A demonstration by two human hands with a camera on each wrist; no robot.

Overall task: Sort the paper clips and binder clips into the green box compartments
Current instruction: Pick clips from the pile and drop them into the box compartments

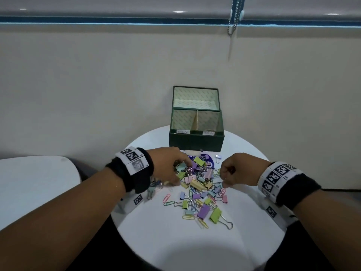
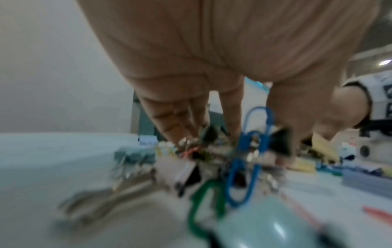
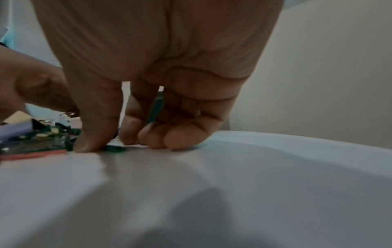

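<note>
The green box [image 1: 196, 142] stands open at the back of the round white table [image 1: 175, 241], lid up, with a divider between two compartments that show nothing inside. In front of it lies a pile of pastel binder clips and coloured paper clips [image 1: 197, 184]. My left hand [image 1: 176, 173] is at the pile's upper left, its fingers [image 2: 180, 124] and thumb curled round a blurred clump of clips with blue paper clips [image 2: 244, 167] in it. My right hand [image 1: 224, 178] is at the pile's right edge. Its curled fingers hold a green paper clip [image 3: 157, 107], and its thumb [image 3: 95, 134] presses on another green clip [image 3: 115, 148] on the table.
A small lavender binder clip [image 1: 218, 157] lies alone near the box front, beside a blue printed sheet [image 1: 210, 159] under the pile. A large green binder clip [image 1: 215, 215] marks the pile's near end. A second white table [image 1: 35, 182] stands at the left, a wall behind.
</note>
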